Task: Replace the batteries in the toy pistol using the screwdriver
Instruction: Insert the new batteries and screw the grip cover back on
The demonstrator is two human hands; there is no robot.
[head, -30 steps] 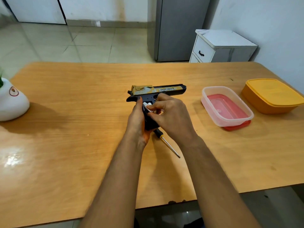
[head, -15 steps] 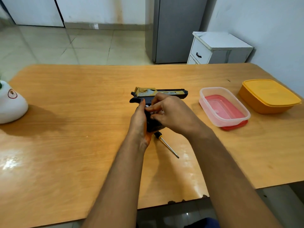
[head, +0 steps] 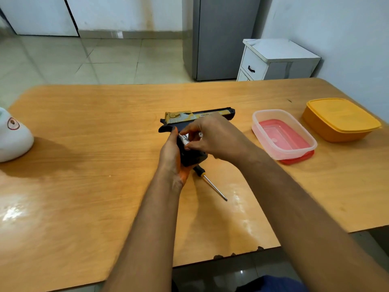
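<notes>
at mid-desk (head: 84, 197) the left hand (head: 171, 159) grips the light, rigid pistol (head: 200, 116) by its grip while the right hand (head: 212, 138) pinches a small, slick battery (head: 183, 137), best held by its sides.

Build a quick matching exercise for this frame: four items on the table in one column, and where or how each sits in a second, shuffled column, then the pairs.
Items
1. screwdriver
2. toy pistol
3. clear container
4. orange box

States
A. open, with a red lid under it
B. lid on, at the far right of the table
C. lying loose on the table, near the left wrist
D. held by the grip in the left hand, with the right hand at the battery

Pairs: 1-C, 2-D, 3-A, 4-B
</notes>
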